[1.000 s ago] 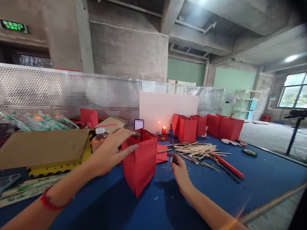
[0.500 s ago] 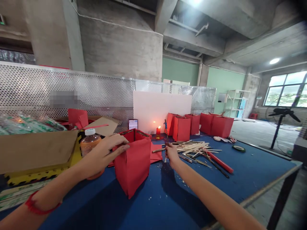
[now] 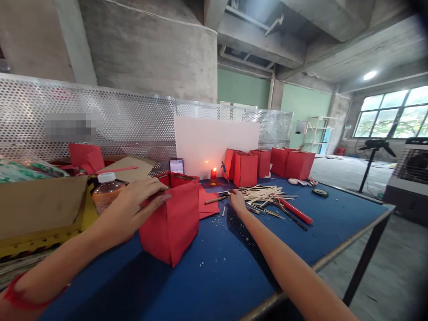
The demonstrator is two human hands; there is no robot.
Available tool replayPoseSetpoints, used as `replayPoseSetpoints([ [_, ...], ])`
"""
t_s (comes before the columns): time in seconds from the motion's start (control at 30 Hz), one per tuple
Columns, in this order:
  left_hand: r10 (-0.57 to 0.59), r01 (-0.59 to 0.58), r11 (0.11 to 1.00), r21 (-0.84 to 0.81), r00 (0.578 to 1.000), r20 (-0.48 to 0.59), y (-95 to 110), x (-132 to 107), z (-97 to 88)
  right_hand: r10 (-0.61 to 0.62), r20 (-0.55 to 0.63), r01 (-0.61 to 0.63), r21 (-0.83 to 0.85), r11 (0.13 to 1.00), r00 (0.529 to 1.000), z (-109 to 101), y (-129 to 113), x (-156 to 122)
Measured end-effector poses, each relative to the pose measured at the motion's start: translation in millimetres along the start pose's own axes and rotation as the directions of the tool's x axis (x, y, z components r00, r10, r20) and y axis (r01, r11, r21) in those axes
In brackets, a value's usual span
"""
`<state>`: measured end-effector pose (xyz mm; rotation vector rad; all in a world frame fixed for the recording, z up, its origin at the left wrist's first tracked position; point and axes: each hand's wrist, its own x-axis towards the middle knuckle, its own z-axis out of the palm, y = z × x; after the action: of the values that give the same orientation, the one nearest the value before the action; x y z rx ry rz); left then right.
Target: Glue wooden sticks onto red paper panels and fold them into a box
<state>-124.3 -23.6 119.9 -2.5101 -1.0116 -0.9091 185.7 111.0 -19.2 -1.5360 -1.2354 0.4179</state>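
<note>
Red paper box [image 3: 170, 223] stood upright on the blue worktable [image 3: 234, 267], my left hand [image 3: 133, 205] curled narrowly over its rim, my right hand [image 3: 238, 201] at the wooden sticks [image 3: 262, 194], grip unclear; hard pressure risked crumpling it or tipping it toward the lit candle [image 3: 213, 174]

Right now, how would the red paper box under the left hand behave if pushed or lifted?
The red paper box is probably light for its size: its walls look like thin paper and its top stands open. Those walls would likely buckle if squeezed. A push near its rim, where the left hand rests, might tip it.
</note>
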Motion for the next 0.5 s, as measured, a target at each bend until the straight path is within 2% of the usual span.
replayPoseSetpoints([
  [0.1,0.019,-0.019,1.0,0.008,1.0,0.01,-3,-2,1.4,0.017,0.015,-0.017,-0.037,0.999,1.0,0,1,1],
  [0.17,-0.015,0.015,1.0,-0.001,1.0,-0.016,1,-3,-1.4,0.032,0.041,-0.029,-0.063,0.998,0.999,-1,2,0],
  [0.23,-0.046,0.043,0.999,-0.031,0.994,-0.097,12,-4,-7.3,0.048,0.079,-0.04,-0.092,0.995,0.996,-3,0,-1],
  [0.27,-0.051,0.041,0.998,-0.045,0.97,-0.24,21,-6,-10.4,0.053,0.102,-0.042,-0.108,0.993,0.993,-5,-2,-2],
  [0.3,0.01,-0.025,0.999,-0.048,0.959,-0.284,31,-7,-12.8,0.056,0.124,-0.04,-0.124,0.992,0.991,-8,-6,-5],
  [0.33,0.122,-0.133,0.99,-0.037,0.968,-0.222,42,-9,-14.0,0.054,0.141,-0.033,-0.141,0.989,0.989,-13,-11,-9],
  [0.37,0.267,-0.274,0.961,-0.036,0.954,-0.133,53,-12,-13.6,0.034,0.152,-0.011,-0.153,0.988,0.988,-20,-19,-15],
  [0.4,0.397,-0.399,0.916,-0.039,0.916,-0.054,63,-15,-11.7,0.008,0.154,0.017,-0.161,0.987,0.988,-28,-29,-24],
  [0.43,0.448,-0.447,0.894,-0.034,0.894,0.003,73,-18,-8.5,-0.044,0.126,0.065,-0.163,0.985,0.991,-38,-41,-37],
  [0.5,0.457,-0.457,0.889,-0.026,0.888,0.044,86,-24,0.4,-0.292,0.049,0.294,-0.03,0.955,0.955,-60,-66,-72],
])
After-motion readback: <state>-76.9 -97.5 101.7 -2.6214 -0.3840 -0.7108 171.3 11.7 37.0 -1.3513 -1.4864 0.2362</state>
